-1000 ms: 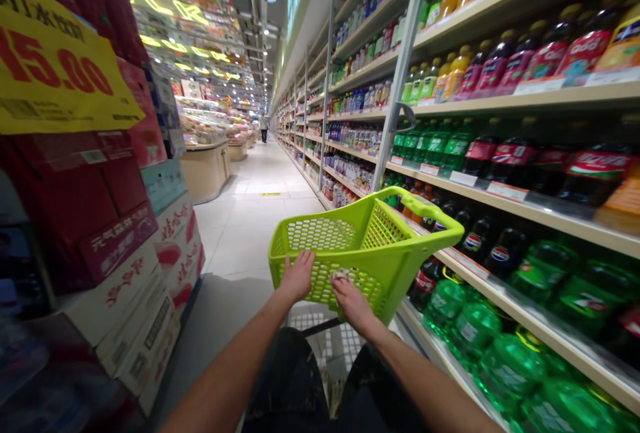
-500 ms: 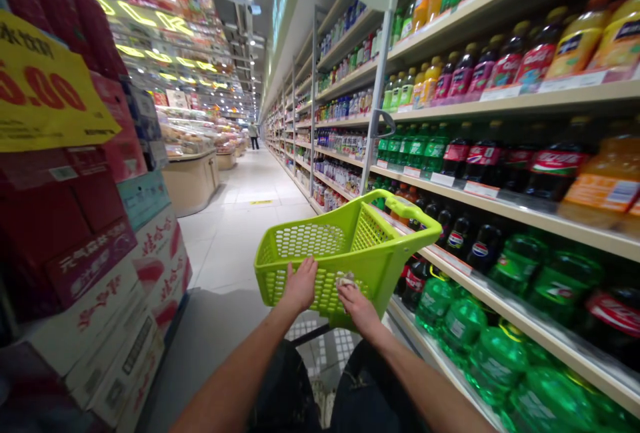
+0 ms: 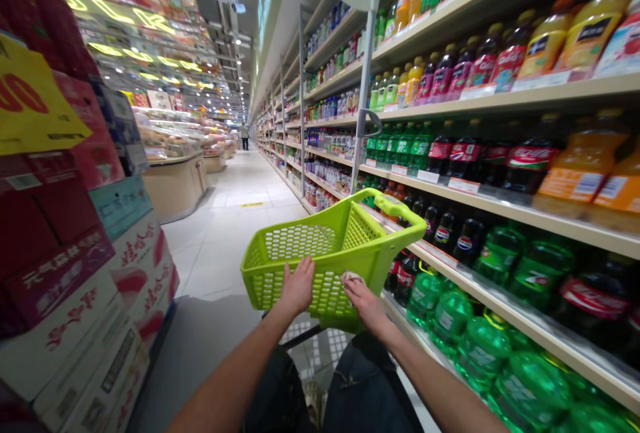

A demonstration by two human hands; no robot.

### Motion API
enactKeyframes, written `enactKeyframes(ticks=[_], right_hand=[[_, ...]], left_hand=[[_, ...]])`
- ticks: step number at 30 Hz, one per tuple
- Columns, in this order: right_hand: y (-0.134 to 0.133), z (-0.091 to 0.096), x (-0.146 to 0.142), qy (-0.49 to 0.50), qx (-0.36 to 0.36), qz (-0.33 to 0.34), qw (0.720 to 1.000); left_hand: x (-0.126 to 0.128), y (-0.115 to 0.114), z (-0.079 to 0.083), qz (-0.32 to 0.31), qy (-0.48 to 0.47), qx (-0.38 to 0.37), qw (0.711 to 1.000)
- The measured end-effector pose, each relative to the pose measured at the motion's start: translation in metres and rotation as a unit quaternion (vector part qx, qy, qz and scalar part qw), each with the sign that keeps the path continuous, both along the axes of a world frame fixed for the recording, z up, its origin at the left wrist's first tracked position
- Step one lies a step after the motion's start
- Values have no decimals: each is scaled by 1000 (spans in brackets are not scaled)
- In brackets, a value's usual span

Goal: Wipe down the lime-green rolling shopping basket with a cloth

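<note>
Plastic with a smooth, bright lime surface forms the shopping cart [image 3: 327, 291], whose basket walls are pierced by rows of small rounded holes forming a honeycomb-like mesh. Its rim is thick and rounded, sloping up toward a looped handle [image 3: 395, 207] at the right, beside the drink shelves [image 3: 500, 203]. A slanting mesh panel [image 3: 363, 225] stands inside near the handle end, and a thin black bar [image 3: 303, 336] runs below the basket.

The cart stands sideways just ahead of the person's knees, its near long wall facing both hands. The left hand [image 3: 299, 286] lies with fingers straight and close together against that wall, fingertips at the rim, clasping nothing. The right hand [image 3: 364, 299], farther along toward the handle, has its fingers closed over a crumpled whitish cloth [image 3: 353, 276], which touches the same wall below the rim.

Dark jeans [image 3: 370, 379] cover the 2 knees beneath the forearms. Clear green bottles [image 3: 533, 379] bulge along the bottom shelf, with 2 Pepsi bottles [image 3: 467, 241] above. Flat-sided printed cartons [image 3: 60, 339] are stacked at the left on pale, glossy floor tiles [image 3: 240, 183].
</note>
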State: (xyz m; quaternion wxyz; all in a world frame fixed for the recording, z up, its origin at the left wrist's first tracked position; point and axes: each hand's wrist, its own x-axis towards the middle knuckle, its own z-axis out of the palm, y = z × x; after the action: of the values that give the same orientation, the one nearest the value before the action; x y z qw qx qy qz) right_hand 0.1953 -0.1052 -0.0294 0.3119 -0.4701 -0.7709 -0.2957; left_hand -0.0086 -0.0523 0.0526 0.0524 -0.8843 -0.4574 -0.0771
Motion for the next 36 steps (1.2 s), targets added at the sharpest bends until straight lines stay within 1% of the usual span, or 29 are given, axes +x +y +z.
enactKeyframes(ticks=[1,2,5,6,7,8,9,12,13,14,15,16,17,19,21,23,25,27,29,30,32,34,36], right_hand=[[-2,4,3,4,5,2,1000],[-2,12,8,14,15,2,1000],[1,42,27,67,61,-14,996],[2,47,33,83,69,-26,994],[2,47,39,94,69,-38,992],[0,42,43,97,60,-49,992],[-3,33,45,93,42,-57,993],[-17,-6,41,55,-22,-50,997],[-22,-14,38,44,-36,-41,998],[-26,-17,36,41,-43,-33,998],[-28,-14,36,48,-40,-27,998],[-29,-4,37,64,-28,-25,997],[-29,11,41,86,-12,-29,996],[-26,53,55,130,23,-53,990],[-21,95,71,136,36,-88,986],[-17,128,86,135,46,-109,984],[-15,148,94,140,75,-123,980],[-13,156,97,149,99,-134,975],[-10,154,94,143,83,-143,976],[-7,150,90,134,66,-143,978],[2,135,76,108,31,-127,986],[13,115,55,75,13,-84,994],[23,97,34,39,11,-27,999]], left_hand=[[0,0,0,2,-2,0,1000],[1,0,0,4,-6,1,1000],[3,-2,-3,10,-14,3,1000],[3,-3,-4,12,-14,2,1000],[3,-3,-5,12,-13,1,1000],[3,-4,-5,11,-11,0,1000],[2,-4,-6,8,-8,0,1000],[-1,-3,-5,2,-5,0,1000],[-1,-2,-5,2,-7,0,1000],[-2,-2,-5,3,-8,0,1000],[-2,-2,-5,2,-9,1,1000],[-2,-2,-5,2,-11,3,1000],[-2,-3,-5,1,-12,6,1000],[-2,-4,-6,1,-15,9,1000],[-3,-5,-6,2,-21,10,1000],[-3,-5,-8,1,-27,9,1000],[-3,-5,-9,-1,-32,9,999],[-4,-4,-10,-2,-34,11,999],[-3,-5,-12,-2,-35,12,999],[-3,-6,-12,0,-35,10,999],[-2,-8,-12,3,-35,4,999],[-1,-11,-10,5,-36,-1,999],[-2,-12,-8,5,-37,-6,999]])
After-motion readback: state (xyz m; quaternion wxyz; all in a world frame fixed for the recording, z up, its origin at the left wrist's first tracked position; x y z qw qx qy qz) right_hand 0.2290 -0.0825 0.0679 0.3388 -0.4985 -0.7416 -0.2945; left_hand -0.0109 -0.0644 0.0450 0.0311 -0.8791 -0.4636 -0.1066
